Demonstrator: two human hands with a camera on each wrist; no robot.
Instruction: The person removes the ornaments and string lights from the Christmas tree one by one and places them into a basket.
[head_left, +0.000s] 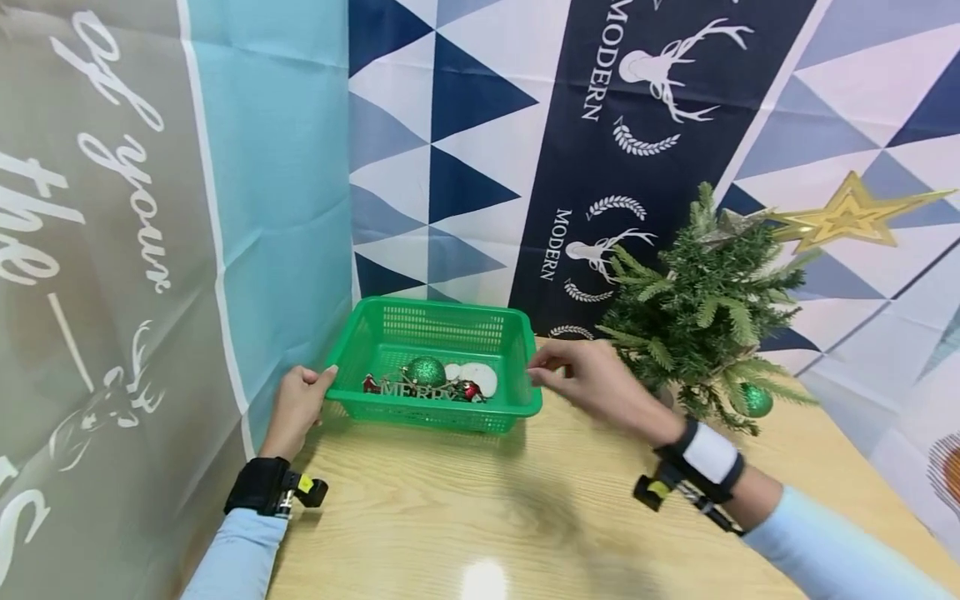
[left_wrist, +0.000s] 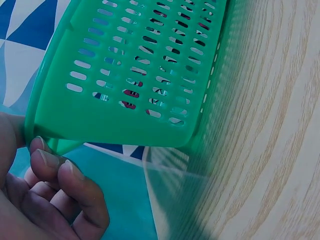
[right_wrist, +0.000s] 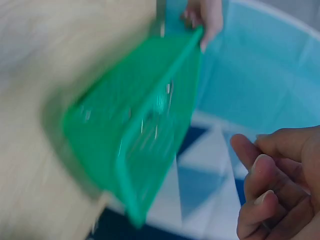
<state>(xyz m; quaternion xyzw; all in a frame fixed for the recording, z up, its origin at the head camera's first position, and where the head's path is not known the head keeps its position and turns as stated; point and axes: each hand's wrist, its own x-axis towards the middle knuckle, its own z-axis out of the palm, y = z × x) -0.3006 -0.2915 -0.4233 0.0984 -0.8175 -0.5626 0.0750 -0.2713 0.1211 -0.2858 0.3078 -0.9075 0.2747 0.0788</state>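
Note:
A green plastic basket (head_left: 442,412) stands on the table near the wall. My left hand (head_left: 294,407) pinches its left rim between thumb and fingers, and the left wrist view shows the fingertips (left_wrist: 47,157) curled under that rim. Beside the right end is my right hand (head_left: 600,385), its fingers loosely bent and nothing between them; the right wrist view shows them apart from the basket. Inside lie a glittery green ball (head_left: 426,372), a "MERRY" word ornament (head_left: 415,390), white round pieces (head_left: 482,380) and a small red ornament (head_left: 470,391).
A small artificial Christmas tree (head_left: 697,308) stands on the right of the wooden table (head_left: 420,517), with a gold star (head_left: 847,218) on top and a green ball (head_left: 756,401) hanging low. Patterned cloth (head_left: 480,133) covers the walls behind and to the left.

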